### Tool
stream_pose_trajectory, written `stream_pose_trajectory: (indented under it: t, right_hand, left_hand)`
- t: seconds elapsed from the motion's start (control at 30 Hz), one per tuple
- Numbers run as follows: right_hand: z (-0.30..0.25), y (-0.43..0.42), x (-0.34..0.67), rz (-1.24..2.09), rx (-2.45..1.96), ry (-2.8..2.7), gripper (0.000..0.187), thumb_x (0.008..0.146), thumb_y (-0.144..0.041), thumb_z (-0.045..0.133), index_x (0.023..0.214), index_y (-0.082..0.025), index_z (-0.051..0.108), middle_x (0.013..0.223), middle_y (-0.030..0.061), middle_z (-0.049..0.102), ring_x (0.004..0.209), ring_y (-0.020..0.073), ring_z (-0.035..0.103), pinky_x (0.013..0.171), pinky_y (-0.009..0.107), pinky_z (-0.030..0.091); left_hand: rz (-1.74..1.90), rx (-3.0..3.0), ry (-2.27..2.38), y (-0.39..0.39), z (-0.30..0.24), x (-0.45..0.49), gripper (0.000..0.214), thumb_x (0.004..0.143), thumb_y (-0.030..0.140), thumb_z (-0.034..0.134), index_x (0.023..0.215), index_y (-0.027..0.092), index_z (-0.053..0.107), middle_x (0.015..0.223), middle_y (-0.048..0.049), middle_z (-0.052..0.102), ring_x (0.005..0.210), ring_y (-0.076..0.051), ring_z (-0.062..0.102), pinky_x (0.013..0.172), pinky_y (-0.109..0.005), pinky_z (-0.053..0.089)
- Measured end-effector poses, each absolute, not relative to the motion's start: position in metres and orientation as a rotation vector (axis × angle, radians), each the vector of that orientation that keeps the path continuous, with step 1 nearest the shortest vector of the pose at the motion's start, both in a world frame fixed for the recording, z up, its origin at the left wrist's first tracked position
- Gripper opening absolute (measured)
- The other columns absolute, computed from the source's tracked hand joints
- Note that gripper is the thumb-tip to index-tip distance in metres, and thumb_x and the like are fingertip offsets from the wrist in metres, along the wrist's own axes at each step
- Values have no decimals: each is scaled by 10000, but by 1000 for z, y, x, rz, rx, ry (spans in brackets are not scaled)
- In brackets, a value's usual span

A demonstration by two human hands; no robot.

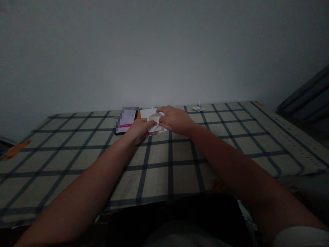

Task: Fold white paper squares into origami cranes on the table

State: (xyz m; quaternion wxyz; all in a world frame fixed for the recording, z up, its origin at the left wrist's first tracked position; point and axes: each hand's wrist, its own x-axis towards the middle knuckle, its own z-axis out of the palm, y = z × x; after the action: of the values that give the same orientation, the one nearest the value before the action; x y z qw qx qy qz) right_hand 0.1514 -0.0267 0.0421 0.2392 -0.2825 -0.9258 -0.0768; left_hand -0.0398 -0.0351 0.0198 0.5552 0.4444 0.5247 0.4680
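Both hands are at a piece of folded white paper [155, 118] near the back middle of the table. My left hand [139, 129] is closed on the paper's left side, thumb pressing near its lower part. From the right, my right hand [178, 120] grips the paper's other side with bent fingers and covers part of it. Beneath the folded piece lies a flat white sheet [146, 112], partly hidden by the hands. A phone or small tablet [128, 120] with a lit screen lies just left of the sheet.
A small folded paper figure [199, 108], like a crane, stands at the back right. The table wears a checked cloth [159, 181] and meets a plain wall [164, 51]. Dark folded fabric [305, 91] hangs at the far right.
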Motion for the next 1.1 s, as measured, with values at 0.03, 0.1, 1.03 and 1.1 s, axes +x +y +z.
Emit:
stream_pose_trajectory:
  t: [0.03, 0.1, 1.03, 1.1]
  right_hand:
    - [41, -27, 150, -202, -756, -2521, 248, 967, -303, 490, 1069, -176, 678, 1367, 121, 533, 1249, 272, 474, 998, 429, 432]
    - [39, -26, 148, -120, -726, -2457, 235, 968, -294, 484, 1060, -174, 663, 1345, 124, 526, 1241, 251, 480, 1009, 408, 435]
    - [14, -3, 134, 1251, -786, -1744, 285, 889, -278, 612, 1142, -170, 686, 1135, 66, 712, 908, 154, 677, 826, 316, 583]
    - [14, -3, 135, 1259, -797, -1749, 274, 880, -271, 624, 1122, -167, 697, 1107, 62, 719, 878, 146, 679, 807, 307, 585]
  left_hand:
    - [1097, 1047, 1206, -35, 20, -40, 99, 662, 134, 732, 755, 122, 700, 804, -98, 707, 692, -177, 662, 617, -257, 568]
    - [1099, 1031, 1159, -36, 20, -40, 122, 678, 133, 730, 798, 143, 711, 882, -90, 717, 780, -181, 670, 685, -271, 581]
    - [1058, 1038, 1042, -38, 20, -39, 257, 682, 198, 771, 923, 142, 699, 919, -66, 709, 764, -144, 656, 621, -226, 507]
    - [1047, 1034, 1055, -37, 20, -40, 236, 692, 184, 767, 914, 135, 702, 905, -72, 710, 746, -138, 654, 595, -210, 502]
